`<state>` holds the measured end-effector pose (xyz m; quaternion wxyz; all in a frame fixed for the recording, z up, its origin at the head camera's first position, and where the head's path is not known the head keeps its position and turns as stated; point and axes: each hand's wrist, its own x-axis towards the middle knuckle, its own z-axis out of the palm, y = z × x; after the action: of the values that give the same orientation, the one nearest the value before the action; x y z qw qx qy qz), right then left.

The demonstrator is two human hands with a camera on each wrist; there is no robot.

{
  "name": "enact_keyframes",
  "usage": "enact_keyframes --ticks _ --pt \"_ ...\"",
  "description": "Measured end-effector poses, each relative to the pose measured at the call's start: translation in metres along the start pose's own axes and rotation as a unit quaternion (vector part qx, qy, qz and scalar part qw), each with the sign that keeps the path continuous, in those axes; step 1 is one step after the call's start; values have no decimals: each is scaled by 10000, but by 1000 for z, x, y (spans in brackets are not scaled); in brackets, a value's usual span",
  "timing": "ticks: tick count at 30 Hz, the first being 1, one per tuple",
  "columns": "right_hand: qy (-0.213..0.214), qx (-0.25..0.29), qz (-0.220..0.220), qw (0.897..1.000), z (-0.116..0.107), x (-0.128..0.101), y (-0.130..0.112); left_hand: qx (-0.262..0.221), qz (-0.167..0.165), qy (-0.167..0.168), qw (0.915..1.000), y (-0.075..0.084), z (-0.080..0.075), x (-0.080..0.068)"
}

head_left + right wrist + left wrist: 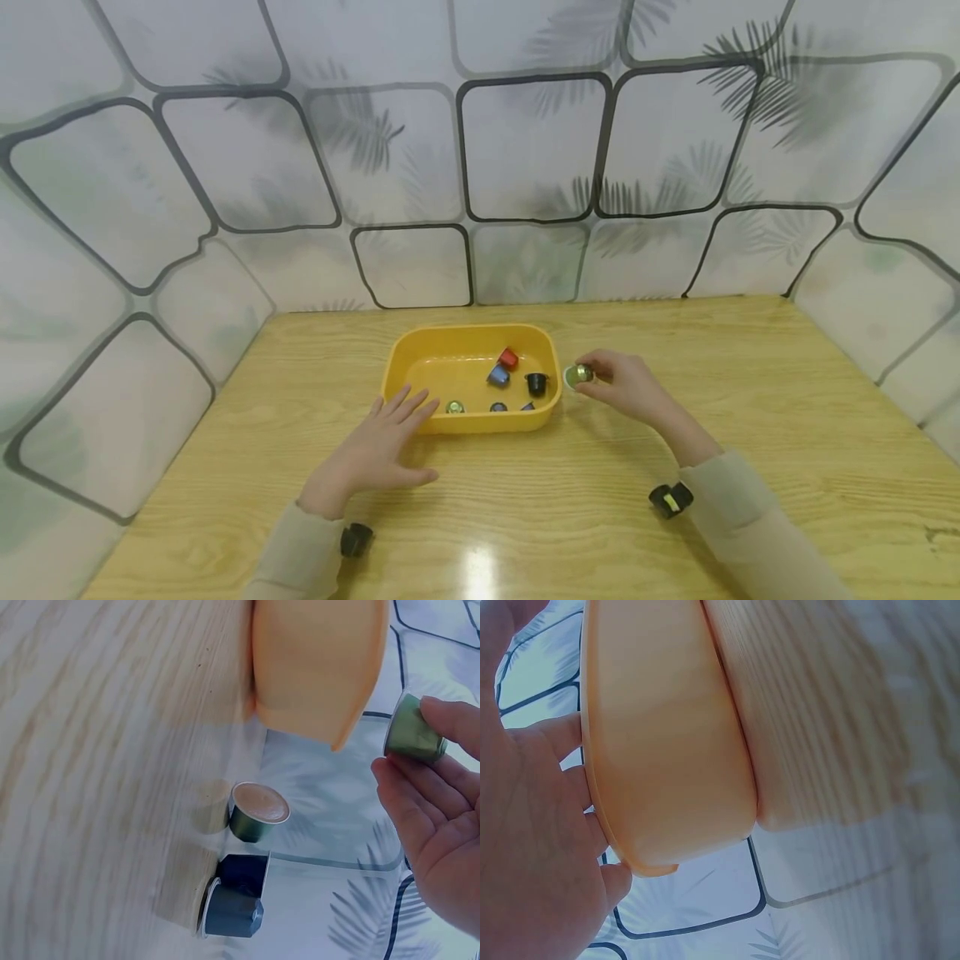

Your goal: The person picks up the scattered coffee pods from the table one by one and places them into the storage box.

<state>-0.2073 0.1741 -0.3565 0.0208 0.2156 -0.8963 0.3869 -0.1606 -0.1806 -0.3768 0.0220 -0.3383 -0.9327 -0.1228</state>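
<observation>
My right hand (626,387) pinches a green coffee capsule (414,733) between thumb and fingers, raised just right of a yellow bin (468,423). In the head view, its pale lid faces the bin. My left hand (375,454) has its fingers spread over the bin's front left rim, thumb pointing right. Inside the bin lie a red capsule (508,358), a blue capsule (498,375), a black capsule (536,383), a green-gold capsule (454,407) and others partly covered by the front wall.
On the wooden table (525,517), the right wrist view has another green capsule (259,812) standing lid up, beside a grey-blue capsule (232,911) and a dark capsule (244,871). In the head view the right hand hides them. A patterned wall (525,150) stands behind.
</observation>
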Motion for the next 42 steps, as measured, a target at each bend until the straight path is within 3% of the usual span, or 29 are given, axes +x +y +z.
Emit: enact_keyframes --ticks 8,15,42 --pt "384 385 -8 9985 -1 -2 -10 4 28 61 10000 -1 0 -1" --pt "419 808 -27 9958 5 3 -9 35 21 23 10000 -1 -2 -1" --pt "45 569 -239 9981 52 49 -38 16 -4 -29 10000 0 -1 0"
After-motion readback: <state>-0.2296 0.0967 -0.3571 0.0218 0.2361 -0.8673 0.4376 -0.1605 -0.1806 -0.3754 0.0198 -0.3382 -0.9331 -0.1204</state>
